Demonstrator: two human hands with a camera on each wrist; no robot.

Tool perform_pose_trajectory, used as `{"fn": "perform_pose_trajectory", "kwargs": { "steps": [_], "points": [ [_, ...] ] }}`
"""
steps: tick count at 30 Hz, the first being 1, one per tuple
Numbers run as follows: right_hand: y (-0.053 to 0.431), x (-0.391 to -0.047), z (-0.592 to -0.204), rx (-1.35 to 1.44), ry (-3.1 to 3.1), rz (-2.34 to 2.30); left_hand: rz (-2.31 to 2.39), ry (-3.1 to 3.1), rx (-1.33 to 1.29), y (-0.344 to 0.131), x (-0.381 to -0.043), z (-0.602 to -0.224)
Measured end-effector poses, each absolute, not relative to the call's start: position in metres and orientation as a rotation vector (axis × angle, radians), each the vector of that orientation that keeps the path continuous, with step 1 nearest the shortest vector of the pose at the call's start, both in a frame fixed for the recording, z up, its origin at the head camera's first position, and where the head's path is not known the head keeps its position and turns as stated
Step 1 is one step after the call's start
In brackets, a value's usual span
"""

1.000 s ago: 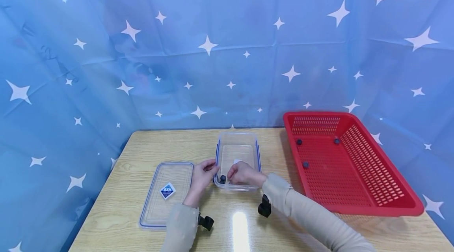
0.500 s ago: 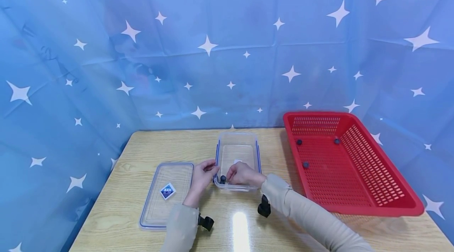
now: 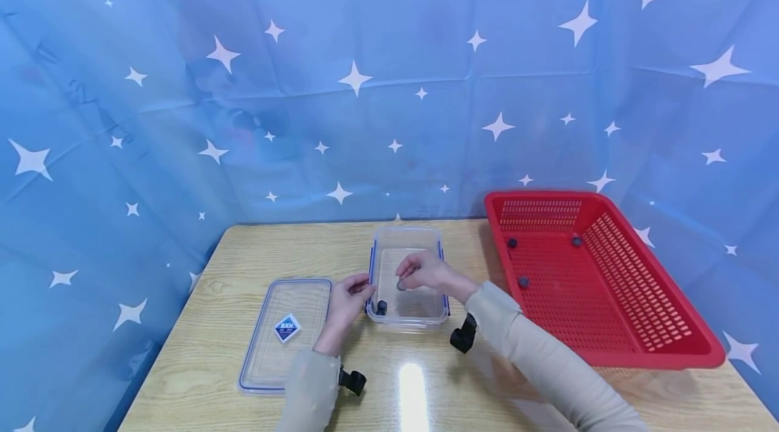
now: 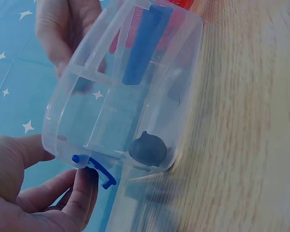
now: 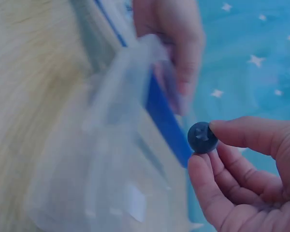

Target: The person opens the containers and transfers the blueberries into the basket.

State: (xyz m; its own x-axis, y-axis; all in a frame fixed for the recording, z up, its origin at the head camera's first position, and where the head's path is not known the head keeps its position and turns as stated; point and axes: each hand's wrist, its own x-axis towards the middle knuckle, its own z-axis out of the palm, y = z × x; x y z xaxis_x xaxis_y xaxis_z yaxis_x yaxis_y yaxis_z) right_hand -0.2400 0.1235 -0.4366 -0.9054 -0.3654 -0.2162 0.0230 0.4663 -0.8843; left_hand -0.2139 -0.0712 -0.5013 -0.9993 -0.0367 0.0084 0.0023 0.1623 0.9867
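A clear plastic food container (image 3: pixel 408 319) with blue side latches stands without its lid on the table. My left hand (image 3: pixel 347 300) pinches its left rim, thumb above and fingers by the blue latch (image 4: pixel 102 172). Over the container, my right hand (image 3: pixel 426 271) holds a blueberry (image 5: pixel 202 137) between thumb and fingertips, its crown showing in the right wrist view. At least one more dark blueberry (image 4: pixel 148 149) lies in the container's near left corner; how many are there is hard to tell.
The flat lid (image 3: pixel 258 364) with a blue seal and a label lies on the left of the table. To the right stands a big red basket (image 3: pixel 608 310) with three small dark round things on its floor. A blue starry curtain (image 3: pixel 389 114) hangs behind.
My right hand has risen from the container's near end and moved away and slightly right, with a blueberry now visible in its fingers. The left hand stays at the rim.
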Motion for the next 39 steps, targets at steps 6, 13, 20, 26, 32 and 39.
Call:
{"fn": "perform_pose_trajectory", "kwargs": {
  "steps": [6,13,20,26,32,39],
  "points": [
    [0.144,-0.243,-0.418,-0.310,2.356,-1.505,-2.026,-2.380,0.054,-0.071,-0.212,-0.498],
    [0.177,-0.246,-0.400,-0.319,2.340,-1.613,-2.027,-2.369,0.036,-0.071,-0.213,-0.498],
    [0.212,-0.247,-0.390,-0.158,2.391,-1.648,-2.050,-2.344,0.010,-0.072,-0.211,-0.499],
    [0.245,-0.243,-0.383,-0.051,2.436,-1.608,-2.032,-2.359,0.012,-0.072,-0.213,-0.499],
    [0.275,-0.238,-0.381,-0.041,2.396,-1.718,-2.020,-2.351,-0.015,-0.072,-0.212,-0.500],
    [0.305,-0.228,-0.380,-0.023,2.212,-1.945,-2.025,-2.362,0.020,-0.071,-0.213,-0.500]
  ]
}}
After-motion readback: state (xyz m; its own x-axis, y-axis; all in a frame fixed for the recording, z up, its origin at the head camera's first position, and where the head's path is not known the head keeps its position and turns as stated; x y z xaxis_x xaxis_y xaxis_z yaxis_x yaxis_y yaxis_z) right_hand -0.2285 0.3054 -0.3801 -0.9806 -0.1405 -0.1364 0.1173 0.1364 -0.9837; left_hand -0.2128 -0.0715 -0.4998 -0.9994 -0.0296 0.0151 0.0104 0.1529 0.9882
